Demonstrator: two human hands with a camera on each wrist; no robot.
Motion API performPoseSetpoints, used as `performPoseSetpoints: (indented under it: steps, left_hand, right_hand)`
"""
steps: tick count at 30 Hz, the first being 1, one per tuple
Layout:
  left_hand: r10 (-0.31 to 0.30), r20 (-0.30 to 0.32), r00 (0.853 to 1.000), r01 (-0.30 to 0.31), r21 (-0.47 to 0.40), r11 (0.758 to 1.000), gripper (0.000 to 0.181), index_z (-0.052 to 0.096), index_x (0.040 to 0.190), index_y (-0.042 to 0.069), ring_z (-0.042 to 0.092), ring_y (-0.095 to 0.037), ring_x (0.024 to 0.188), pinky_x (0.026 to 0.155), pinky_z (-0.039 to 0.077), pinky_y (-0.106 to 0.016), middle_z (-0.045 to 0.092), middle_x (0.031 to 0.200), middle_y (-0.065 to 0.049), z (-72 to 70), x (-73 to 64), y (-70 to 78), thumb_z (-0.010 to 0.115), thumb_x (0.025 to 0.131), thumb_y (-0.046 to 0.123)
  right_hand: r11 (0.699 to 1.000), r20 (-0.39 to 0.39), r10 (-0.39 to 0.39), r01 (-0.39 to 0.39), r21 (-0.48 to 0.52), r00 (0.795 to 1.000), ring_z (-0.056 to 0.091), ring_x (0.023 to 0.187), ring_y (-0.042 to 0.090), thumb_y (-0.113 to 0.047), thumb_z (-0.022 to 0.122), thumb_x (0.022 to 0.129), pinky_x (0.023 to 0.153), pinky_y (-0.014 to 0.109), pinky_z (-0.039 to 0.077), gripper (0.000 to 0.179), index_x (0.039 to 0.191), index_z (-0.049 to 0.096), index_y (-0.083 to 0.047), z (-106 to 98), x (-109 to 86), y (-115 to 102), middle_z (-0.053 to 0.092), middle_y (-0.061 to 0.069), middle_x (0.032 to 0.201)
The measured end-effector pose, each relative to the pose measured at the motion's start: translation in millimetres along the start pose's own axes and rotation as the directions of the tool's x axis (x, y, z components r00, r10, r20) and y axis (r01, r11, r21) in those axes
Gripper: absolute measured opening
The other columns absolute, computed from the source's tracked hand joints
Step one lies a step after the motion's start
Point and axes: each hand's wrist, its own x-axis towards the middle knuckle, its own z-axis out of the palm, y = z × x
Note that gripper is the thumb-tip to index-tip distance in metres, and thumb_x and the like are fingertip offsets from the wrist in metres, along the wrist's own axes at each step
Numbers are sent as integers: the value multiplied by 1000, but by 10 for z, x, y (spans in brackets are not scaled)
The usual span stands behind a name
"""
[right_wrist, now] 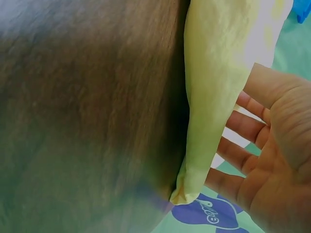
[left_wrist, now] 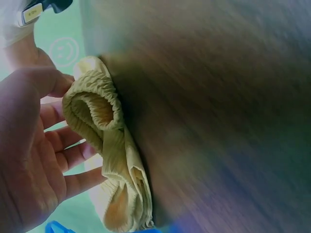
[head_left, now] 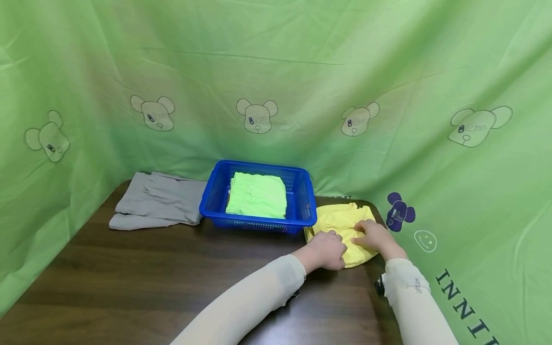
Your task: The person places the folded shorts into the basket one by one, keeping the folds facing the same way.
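Observation:
A folded yellow garment (head_left: 340, 218) lies on the table at the right, beside the basket. In the left wrist view, this yellow garment (left_wrist: 114, 155) shows a gathered elastic edge and stacked folds. My left hand (head_left: 326, 250) rests on its near left part, fingers loosely extended over the top. Over its right side lies my right hand (head_left: 374, 235), whose fingertips touch the cloth. The right wrist view shows the smooth folded side of the garment (right_wrist: 209, 107) beside the relaxed fingers (right_wrist: 243, 127) of that hand.
A blue plastic basket (head_left: 258, 221) stands at the table's back, holding a folded bright green cloth (head_left: 257, 195). Left of it lies a folded grey garment (head_left: 161, 201). A green printed curtain (head_left: 276, 62) hangs behind and around the dark wooden table (head_left: 142, 278).

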Motion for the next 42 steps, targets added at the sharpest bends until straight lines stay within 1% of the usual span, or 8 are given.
performPoseSetpoints:
  steps: [5, 11, 16, 20, 24, 29, 36, 42]
  left_hand:
    - [2, 11, 1000, -2, 21, 1000, 26, 73, 108, 35, 56, -11, 100, 78, 53, -31, 65, 112, 10, -43, -25, 59, 60, 93, 52]
    - [23, 24, 999, -24, 47, 999, 28, 72, 112, 37, 56, -12, 100, 79, 52, -30, 65, 112, 10, -56, -44, 112, 59, 94, 53]
    - [40, 24, 999, -42, 84, 996, 28, 72, 112, 38, 57, -12, 98, 79, 51, -30, 65, 109, 9, -75, -60, 158, 58, 94, 54]
    - [46, 27, 999, -48, 96, 994, 27, 72, 110, 38, 58, -12, 99, 80, 52, -31, 65, 109, 9, -66, -67, 192, 58, 94, 55]
    - [46, 16, 999, -47, 100, 994, 26, 73, 106, 38, 59, -12, 97, 79, 52, -31, 66, 108, 10, -56, -74, 225, 59, 93, 56]
    - [49, 2, 999, -49, 111, 993, 25, 74, 102, 38, 60, -12, 94, 77, 52, -31, 67, 105, 10, -66, -103, 254, 60, 92, 56]
    - [57, 7, 998, -58, 107, 993, 27, 73, 105, 39, 60, -13, 94, 76, 51, -31, 67, 107, 11, -55, -129, 307, 60, 92, 57]
    - [67, 30, 997, -70, 85, 994, 27, 72, 106, 38, 59, -13, 94, 79, 51, -30, 67, 109, 11, -57, -164, 366, 60, 92, 58]
  right_hand:
    - [1000, -3, -24, 23, -11, 1000, 63, 97, 37, -35, 81, 84, 88, 56, 50, 40, 109, 67, -7, -6, -15, 43, 65, 16, 107]
    - [1000, 3, -20, 20, -24, 1000, 64, 98, 36, -36, 81, 85, 88, 55, 50, 39, 110, 67, -10, 29, -32, 66, 64, 14, 108]
    - [999, -2, -34, 34, -18, 999, 63, 98, 35, -33, 82, 84, 88, 54, 51, 38, 109, 67, -10, 23, -53, 56, 64, 13, 107]
    - [998, -3, -59, 59, -17, 998, 64, 98, 35, -32, 83, 83, 88, 53, 51, 37, 109, 68, -10, 10, -77, 31, 65, 12, 106]
    - [996, -6, -87, 86, -20, 996, 64, 99, 34, -30, 84, 82, 88, 53, 51, 37, 109, 68, -9, 2, -103, 5, 66, 12, 107]
    - [995, -3, -98, 98, -27, 995, 64, 97, 33, -31, 84, 82, 86, 52, 52, 37, 109, 69, -10, 1, -130, -11, 66, 11, 105]
    - [995, -3, -89, 88, -38, 996, 64, 96, 31, -32, 85, 81, 86, 52, 52, 37, 107, 68, -12, 7, -200, -18, 66, 8, 104]
    - [995, 8, -101, 101, -25, 995, 64, 96, 30, -31, 85, 80, 86, 51, 51, 36, 106, 68, -12, 13, -279, -54, 66, 8, 104]
